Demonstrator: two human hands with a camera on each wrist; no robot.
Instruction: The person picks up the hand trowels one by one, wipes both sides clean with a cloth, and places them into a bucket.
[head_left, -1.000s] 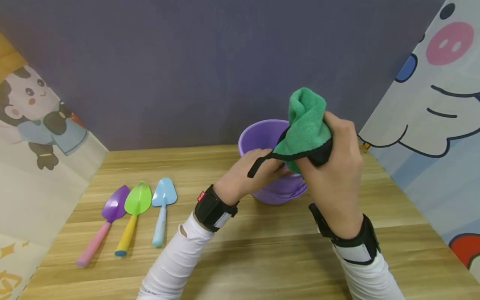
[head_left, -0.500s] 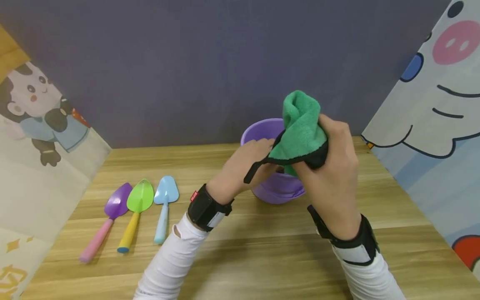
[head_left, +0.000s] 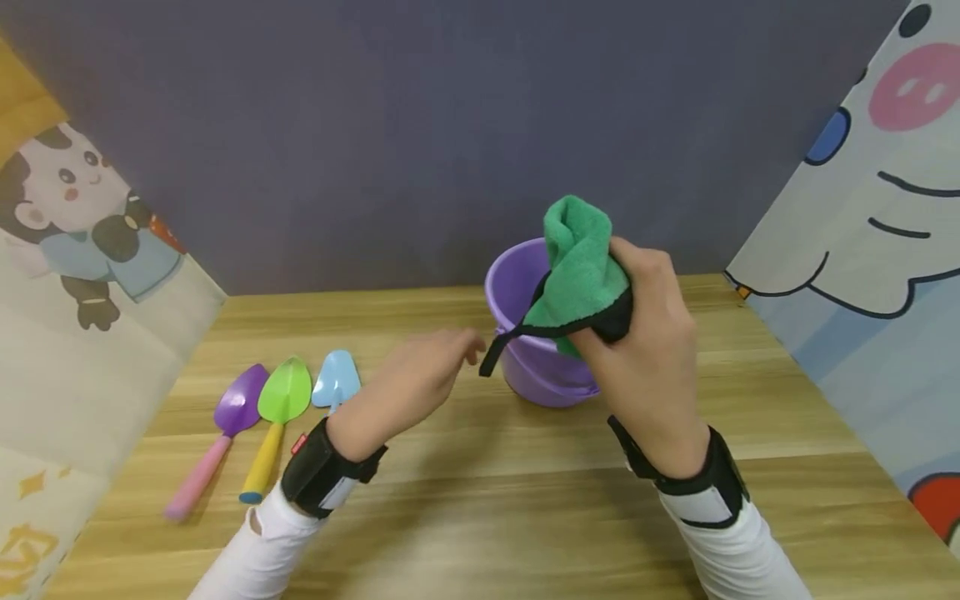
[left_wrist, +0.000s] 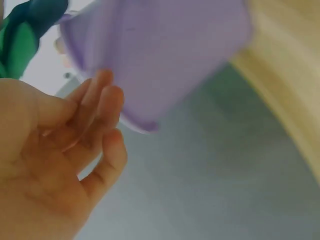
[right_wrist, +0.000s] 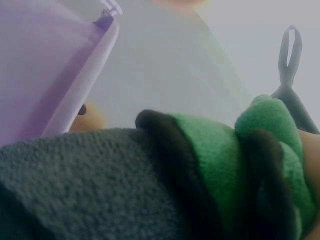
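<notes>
My right hand (head_left: 651, 350) grips a bunched green towel (head_left: 579, 283) with black edging and a hanging loop, held over the near right side of a purple bucket (head_left: 543, 382). In the right wrist view the towel's green and dark grey sides (right_wrist: 85, 180) fill the lower part, close to the bucket wall (right_wrist: 45, 65). Left of the bucket, my left hand (head_left: 412, 379) is in the air with its fingers loosely bent and nothing in them. The left wrist view has the fingers (left_wrist: 111, 107) overlapping the bucket (left_wrist: 175, 55), which is blurred.
On the wooden table (head_left: 480, 517), three toy trowels lie to the left: a purple one with a pink handle (head_left: 198, 479), a green one with a yellow handle (head_left: 285, 392) and a light blue one (head_left: 337, 377), partly hidden by my left arm. A dark wall (head_left: 360, 150) stands behind.
My left hand has come out of the bucket and moved left, toward the trowels. The right hand with the towel has shifted slightly left and down.
</notes>
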